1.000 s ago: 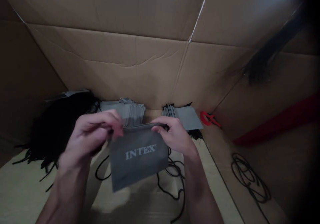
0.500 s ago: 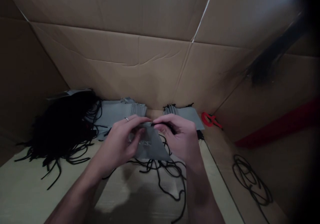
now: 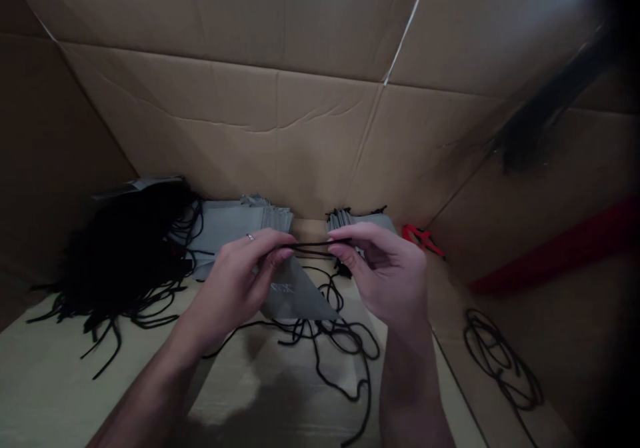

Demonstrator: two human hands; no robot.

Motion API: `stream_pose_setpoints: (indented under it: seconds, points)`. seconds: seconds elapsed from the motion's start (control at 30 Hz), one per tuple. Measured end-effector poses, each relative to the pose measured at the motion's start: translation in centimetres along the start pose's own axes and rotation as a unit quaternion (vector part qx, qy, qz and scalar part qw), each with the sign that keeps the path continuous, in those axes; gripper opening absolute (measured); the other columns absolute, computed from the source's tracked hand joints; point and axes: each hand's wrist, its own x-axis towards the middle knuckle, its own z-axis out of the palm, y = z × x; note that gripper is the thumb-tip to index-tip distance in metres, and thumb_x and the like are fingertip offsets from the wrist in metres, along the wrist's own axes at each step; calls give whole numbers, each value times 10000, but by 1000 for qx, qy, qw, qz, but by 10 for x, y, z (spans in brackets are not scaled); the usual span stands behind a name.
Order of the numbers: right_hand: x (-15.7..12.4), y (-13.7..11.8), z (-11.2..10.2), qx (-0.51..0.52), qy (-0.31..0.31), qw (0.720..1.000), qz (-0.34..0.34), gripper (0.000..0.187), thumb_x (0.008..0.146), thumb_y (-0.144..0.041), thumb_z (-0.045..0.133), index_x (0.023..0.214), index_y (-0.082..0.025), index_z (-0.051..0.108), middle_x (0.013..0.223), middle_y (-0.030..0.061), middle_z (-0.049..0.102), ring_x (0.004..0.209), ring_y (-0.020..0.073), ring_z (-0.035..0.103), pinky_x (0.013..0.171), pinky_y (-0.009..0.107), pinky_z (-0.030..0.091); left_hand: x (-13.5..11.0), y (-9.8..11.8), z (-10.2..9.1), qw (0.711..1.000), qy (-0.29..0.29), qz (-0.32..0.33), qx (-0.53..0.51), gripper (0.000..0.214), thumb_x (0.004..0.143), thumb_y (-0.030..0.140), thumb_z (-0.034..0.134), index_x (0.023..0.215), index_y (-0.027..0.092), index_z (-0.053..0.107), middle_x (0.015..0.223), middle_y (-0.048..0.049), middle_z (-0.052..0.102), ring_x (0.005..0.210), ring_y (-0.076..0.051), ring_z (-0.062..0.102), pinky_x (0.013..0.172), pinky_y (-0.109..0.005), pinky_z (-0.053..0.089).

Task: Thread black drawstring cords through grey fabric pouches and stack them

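My left hand and my right hand hold a thin black cord stretched between their fingertips. Below them hangs a grey fabric pouch with pale print, its upper part hidden behind my left hand. The cord seems to run from the pouch's top edge, but my fingers hide the join. A loose black cord tangle lies on the pale cardboard surface beneath my hands.
Left of my hands lies a heap of black cords. Behind them are stacks of grey pouches. A small red-handled tool lies at the back right. A black cord coil lies on the cardboard at right.
My hands have drawn apart, with the right moving rightward and up. The black cord now shows taut between them. The pouch hangs lower and no longer lies spread between both hands.
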Motion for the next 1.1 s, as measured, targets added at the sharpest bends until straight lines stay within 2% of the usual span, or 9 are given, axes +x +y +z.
stream_pose_setpoints:
  seconds: [0.1, 0.17, 0.3, 0.37, 0.47, 0.63, 0.77, 0.97, 1.1]
  points:
    - [-1, 1, -2, 13, -10, 999, 30, 75, 972, -213, 766, 1019, -264, 795, 966, 17, 801, 840, 174, 759, 769, 325, 630, 1, 1, 1, 1000, 10, 3, 4, 129, 1052, 152, 589, 1065, 188, 713, 847, -14, 756, 711, -145, 685, 659, -248, 512]
    - [-1, 2, -3, 28, -45, 998, 41, 94, 977, -247, 765, 1070, -259, 768, 1019, 31, 801, 901, 179, 771, 797, 322, 637, 2, 1, 2, 1000, 20, -6, 10, 130, 1044, 154, 599, 1038, 186, 724, 829, -11, 758, 699, -142, 683, 640, -244, 500]
    - [0, 3, 5, 67, -163, 979, 103, 522, 830, -287, 918, 1280, -277, 655, 1169, 60, 801, 1085, 232, 777, 823, 325, 646, 1, 2, 6, 998, 53, -40, -23, 121, 1034, 193, 628, 1022, 191, 748, 800, -7, 759, 657, -137, 679, 601, -239, 501]
    - [-1, 4, 12, 76, -186, 972, 120, 490, 841, -285, 909, 1258, -275, 651, 1150, 50, 802, 1088, 230, 777, 840, 328, 639, 0, 2, 7, 995, 63, -57, -53, 119, 1033, 220, 642, 1039, 194, 758, 804, -10, 760, 647, -136, 682, 589, -237, 511]
    - [-2, 6, 19, 120, -149, 976, 105, 250, 924, -254, 832, 1129, -260, 689, 1013, 7, 798, 966, 174, 785, 822, 286, 621, -2, 1, 6, 993, 63, -73, -70, 122, 1029, 241, 657, 1036, 193, 769, 807, -16, 758, 637, -134, 678, 564, -232, 510]
    - [-2, 4, 12, 121, -51, 989, 66, 144, 921, -197, 828, 1025, -252, 744, 919, -19, 763, 842, 123, 752, 757, 229, 602, -3, -1, 3, 993, 51, -84, -59, 139, 1035, 256, 652, 1045, 188, 773, 779, -17, 738, 622, -132, 662, 517, -221, 473]
    - [-2, -1, 6, 80, -10, 995, 52, 135, 912, -155, 818, 989, -250, 759, 853, -34, 752, 747, 112, 713, 682, 227, 578, -2, -1, 2, 993, 46, -98, -48, 153, 1038, 264, 644, 1046, 193, 779, 764, -10, 728, 620, -134, 666, 523, -220, 474]
    - [-2, -3, 8, 63, 1, 997, 41, 142, 937, -120, 771, 988, -252, 771, 938, -26, 774, 857, 113, 743, 771, 226, 600, -2, -1, 2, 993, 45, -102, -47, 148, 1027, 267, 652, 1037, 198, 782, 744, -9, 727, 621, -143, 675, 533, -229, 484]
    - [-3, -6, 7, 70, 18, 997, 37, 180, 923, -100, 778, 1013, -255, 760, 956, -34, 783, 859, 101, 759, 772, 197, 614, -2, -3, 1, 992, 46, -101, -52, 144, 1022, 263, 662, 1052, 200, 788, 770, -17, 747, 631, -148, 692, 538, -237, 493]
